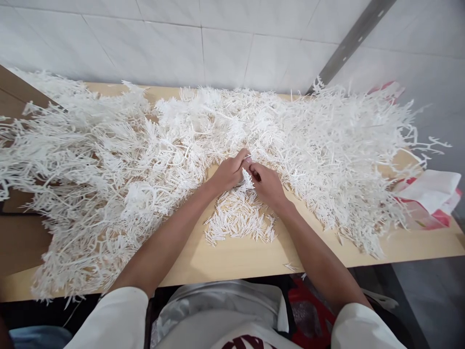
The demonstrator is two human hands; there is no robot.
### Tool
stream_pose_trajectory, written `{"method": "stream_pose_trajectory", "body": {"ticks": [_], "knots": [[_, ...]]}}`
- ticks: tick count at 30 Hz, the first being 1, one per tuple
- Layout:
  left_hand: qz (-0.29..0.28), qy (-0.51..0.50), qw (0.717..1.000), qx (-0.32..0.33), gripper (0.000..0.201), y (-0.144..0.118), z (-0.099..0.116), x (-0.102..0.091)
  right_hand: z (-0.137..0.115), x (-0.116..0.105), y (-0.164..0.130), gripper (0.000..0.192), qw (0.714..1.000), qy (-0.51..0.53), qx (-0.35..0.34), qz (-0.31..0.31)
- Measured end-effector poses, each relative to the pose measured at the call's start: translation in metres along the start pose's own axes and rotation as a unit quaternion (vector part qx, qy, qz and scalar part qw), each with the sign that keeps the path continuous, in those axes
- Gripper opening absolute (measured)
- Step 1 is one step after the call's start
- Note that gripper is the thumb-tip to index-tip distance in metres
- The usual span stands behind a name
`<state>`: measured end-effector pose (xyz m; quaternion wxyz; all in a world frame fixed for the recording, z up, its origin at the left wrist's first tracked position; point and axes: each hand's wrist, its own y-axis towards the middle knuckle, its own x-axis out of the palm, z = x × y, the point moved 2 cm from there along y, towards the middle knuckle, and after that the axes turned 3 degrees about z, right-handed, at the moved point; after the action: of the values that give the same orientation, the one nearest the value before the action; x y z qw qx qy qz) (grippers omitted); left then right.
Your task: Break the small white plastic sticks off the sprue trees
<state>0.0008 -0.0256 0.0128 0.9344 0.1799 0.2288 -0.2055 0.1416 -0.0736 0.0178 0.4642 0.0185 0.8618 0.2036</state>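
Close together over the middle of the table, my left hand [231, 173] and my right hand [268, 185] meet at the fingertips. My left hand is closed around a white branched plastic piece [247, 180], whose thin prongs stick out below the fingers. The fingers of my right hand are curled in against it, and what they pinch is hidden. Under both hands lies a small heap of loose white plastic sticks [241, 218].
Tangled white branched plastic pieces [105, 145] cover the table [196, 261] to the left, behind and right. A cardboard box [22, 242] stands at the left edge. A pink and white plastic bag [432, 194] lies at the right end. A tiled wall [232, 53] rises behind.
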Motion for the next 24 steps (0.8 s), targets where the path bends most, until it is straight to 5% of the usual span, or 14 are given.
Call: {"method": "stream_pose_trajectory", "body": {"ticks": [14,24], "knots": [[-0.019,-0.035,0.999,0.002,0.025,0.000,-0.001,0.002,-0.011,-0.007,-0.003,0.026,0.981,-0.064,-0.140,0.117],[-0.017,-0.020,1.000,-0.007,0.025,-0.001,0.000,0.001,-0.013,-0.006,-0.005,0.026,0.987,-0.055,-0.106,0.112]]}}
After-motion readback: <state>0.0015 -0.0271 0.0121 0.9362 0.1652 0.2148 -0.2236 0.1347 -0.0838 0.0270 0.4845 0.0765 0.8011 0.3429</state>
